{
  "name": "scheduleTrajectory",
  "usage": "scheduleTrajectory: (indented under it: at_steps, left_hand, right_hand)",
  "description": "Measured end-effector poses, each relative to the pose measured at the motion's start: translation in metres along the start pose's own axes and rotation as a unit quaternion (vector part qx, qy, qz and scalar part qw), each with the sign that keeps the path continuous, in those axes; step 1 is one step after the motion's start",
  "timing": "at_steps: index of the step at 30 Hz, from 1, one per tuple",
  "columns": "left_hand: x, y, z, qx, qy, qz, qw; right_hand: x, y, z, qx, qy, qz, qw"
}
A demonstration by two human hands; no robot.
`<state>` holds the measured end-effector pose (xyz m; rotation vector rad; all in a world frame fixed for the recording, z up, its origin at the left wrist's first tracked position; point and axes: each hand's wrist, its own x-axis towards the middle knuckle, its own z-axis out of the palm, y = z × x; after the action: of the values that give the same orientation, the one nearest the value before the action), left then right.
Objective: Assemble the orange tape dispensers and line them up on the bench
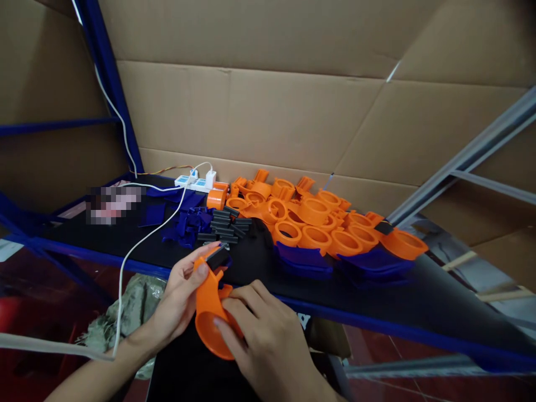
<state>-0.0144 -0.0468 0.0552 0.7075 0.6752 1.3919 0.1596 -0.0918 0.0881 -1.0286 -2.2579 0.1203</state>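
Observation:
Both my hands hold one orange plastic cup-shaped part (211,315) near the front edge of the black work surface (259,262). My left hand (180,296) grips its upper end, thumb against a small black block (218,257) seated on top. My right hand (259,335) wraps the lower rim from the right, fingers closed on it. A heap of similar orange ring parts (318,220) lies behind, with dark blue flat pieces (305,258) in front of it and a pile of black blocks (226,226) to the left.
More blue pieces (188,223) lie left of the black blocks. A white power strip (195,180) with a white cable (138,245) sits at the back. Cardboard sheets (268,100) wall the back. Blue shelf frame (109,72) stands at left, a grey metal rail (464,162) at right.

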Motion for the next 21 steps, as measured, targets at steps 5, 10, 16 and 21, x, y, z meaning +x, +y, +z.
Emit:
scheduleTrajectory:
  at_steps: [5,10,16,21]
  left_hand:
    - [0.006,0.006,-0.004,-0.076,-0.095,-0.004,0.992]
    - [0.01,0.002,-0.01,-0.164,-0.186,-0.117,0.962]
    - [0.015,-0.008,-0.019,-0.151,-0.19,-0.133,0.961]
    - [0.019,-0.021,-0.025,-0.148,-0.098,-0.107,0.978]
  right_hand:
    - [0.011,0.014,-0.018,0.166,0.025,0.067,0.984]
    - [0.018,0.023,-0.031,0.317,-0.182,0.109,0.924]
    - [0.01,0.073,-0.059,0.029,-0.04,0.075,0.996]
    - [0.005,0.121,-0.078,-0.152,-0.061,0.119,0.979]
